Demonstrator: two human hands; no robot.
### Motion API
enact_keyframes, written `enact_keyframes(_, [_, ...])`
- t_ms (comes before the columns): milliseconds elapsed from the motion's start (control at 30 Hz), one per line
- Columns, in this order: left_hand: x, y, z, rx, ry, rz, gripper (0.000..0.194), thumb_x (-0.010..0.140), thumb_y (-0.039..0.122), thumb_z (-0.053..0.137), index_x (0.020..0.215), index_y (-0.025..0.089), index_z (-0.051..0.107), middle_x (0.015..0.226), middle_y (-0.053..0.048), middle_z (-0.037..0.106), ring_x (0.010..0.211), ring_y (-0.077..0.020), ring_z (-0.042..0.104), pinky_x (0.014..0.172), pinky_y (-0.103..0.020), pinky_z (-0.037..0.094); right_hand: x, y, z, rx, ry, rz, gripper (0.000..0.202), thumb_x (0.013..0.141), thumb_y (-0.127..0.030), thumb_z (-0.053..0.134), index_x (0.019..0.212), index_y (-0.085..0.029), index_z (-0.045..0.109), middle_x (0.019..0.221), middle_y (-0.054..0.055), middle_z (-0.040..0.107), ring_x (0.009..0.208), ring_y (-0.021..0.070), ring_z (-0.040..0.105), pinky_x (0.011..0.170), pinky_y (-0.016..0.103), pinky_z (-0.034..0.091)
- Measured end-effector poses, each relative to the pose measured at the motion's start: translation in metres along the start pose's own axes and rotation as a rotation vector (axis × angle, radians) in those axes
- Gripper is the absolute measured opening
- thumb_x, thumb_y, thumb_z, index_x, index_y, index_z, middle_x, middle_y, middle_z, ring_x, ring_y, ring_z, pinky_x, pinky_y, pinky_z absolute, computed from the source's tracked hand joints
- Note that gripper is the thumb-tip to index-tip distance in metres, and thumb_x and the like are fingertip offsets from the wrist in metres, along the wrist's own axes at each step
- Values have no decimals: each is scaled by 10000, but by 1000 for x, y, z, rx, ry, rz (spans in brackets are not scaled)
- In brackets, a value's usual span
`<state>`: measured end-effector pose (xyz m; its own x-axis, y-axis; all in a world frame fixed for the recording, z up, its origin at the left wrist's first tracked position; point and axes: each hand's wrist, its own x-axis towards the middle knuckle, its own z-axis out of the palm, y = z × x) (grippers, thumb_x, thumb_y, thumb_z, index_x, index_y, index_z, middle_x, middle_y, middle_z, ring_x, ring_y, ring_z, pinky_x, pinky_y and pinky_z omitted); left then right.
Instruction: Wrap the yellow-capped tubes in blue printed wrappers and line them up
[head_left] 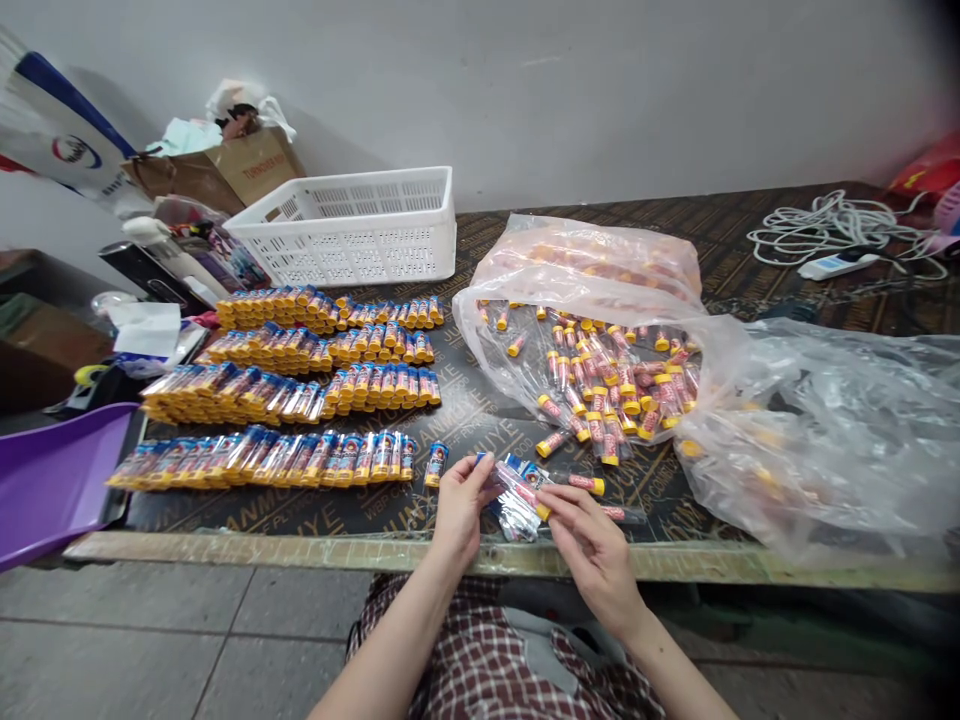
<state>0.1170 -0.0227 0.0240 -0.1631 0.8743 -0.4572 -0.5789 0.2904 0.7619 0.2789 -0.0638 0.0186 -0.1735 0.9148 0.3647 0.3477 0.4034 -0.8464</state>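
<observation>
Between my two hands is a small clear tube (pixel 517 485) with pink inside and a yellow cap. My left hand (pixel 465 500) pinches its upper left end, where some blue shows. The fingers of my right hand (pixel 589 540) are closed at the yellow-cap end. Under the tube lies a small pile of shiny silver and blue wrappers (pixel 517 522), partly hidden by my hands. Just left of my left hand stands a single blue-topped tube (pixel 436 465). A few loose tubes (pixel 585 484) lie beside my right hand.
Rows of blue-and-yellow tubes (pixel 322 458) fill the table's left side. A white plastic basket (pixel 360 250) stands behind them. An open clear bag (pixel 600 245) spills yellow-capped tubes at the right. A purple dustpan-like tray (pixel 60 480) sits far left, a coiled white cable (pixel 832 230) far right.
</observation>
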Motion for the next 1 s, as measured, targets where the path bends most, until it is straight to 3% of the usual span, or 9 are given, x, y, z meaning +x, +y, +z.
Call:
enact_keyframes(133, [-8, 3, 1, 12, -106, -41, 433, 519, 282, 836, 847, 150, 587, 690, 14, 644, 605, -84, 593, 644, -223, 503, 2, 8, 2, -41, -28, -62, 411, 855, -101, 470, 1197, -306, 573, 1092, 60, 568, 1012, 191, 576, 886, 347, 496])
enact_keyframes(233, [-14, 4, 0, 110, -204, -122, 519, 510, 269, 844, 950, 139, 603, 743, -22, 674, 624, -99, 610, 636, -223, 499, 6, 10, -1, -116, -48, -144, 593, 786, -93, 524, 1331, -307, 429, 1224, 84, 485, 1132, 230, 512, 960, 404, 454])
enact_keyframes(400, [-25, 3, 1, 286, -409, -227, 342, 634, 378, 763, 796, 92, 670, 703, -46, 650, 609, -93, 576, 597, -206, 465, 13, 7, -7, -101, -165, -199, 796, 685, -76, 522, 1408, -282, 260, 1451, 89, 268, 1342, 286, 283, 1061, 492, 333])
enact_keyframes(500, [-30, 3, 3, 290, -440, -242, 332, 626, 410, 761, 704, 102, 661, 635, -13, 609, 549, -72, 531, 555, -193, 433, 13, 7, -8, -37, -261, -199, 825, 650, -72, 494, 1416, -244, 241, 1450, 92, 297, 1346, 281, 283, 1092, 490, 290])
enact_keyframes(600, [-32, 2, 4, 309, -452, -261, 335, 598, 408, 778, 700, 111, 663, 626, 0, 598, 543, -69, 526, 526, -179, 403, 11, 8, -7, 14, -306, -176, 820, 630, -81, 486, 1404, -230, 260, 1390, 93, 395, 1299, 268, 370, 1083, 453, 327])
enact_keyframes(1000, [-33, -2, 3, 317, -432, -251, 381, 587, 422, 781, 773, 109, 668, 646, -11, 608, 539, -75, 515, 518, -185, 407, 4, 8, 0, 147, -205, -81, 823, 609, -71, 493, 1387, -234, 278, 1353, 100, 441, 1238, 265, 459, 1022, 398, 421])
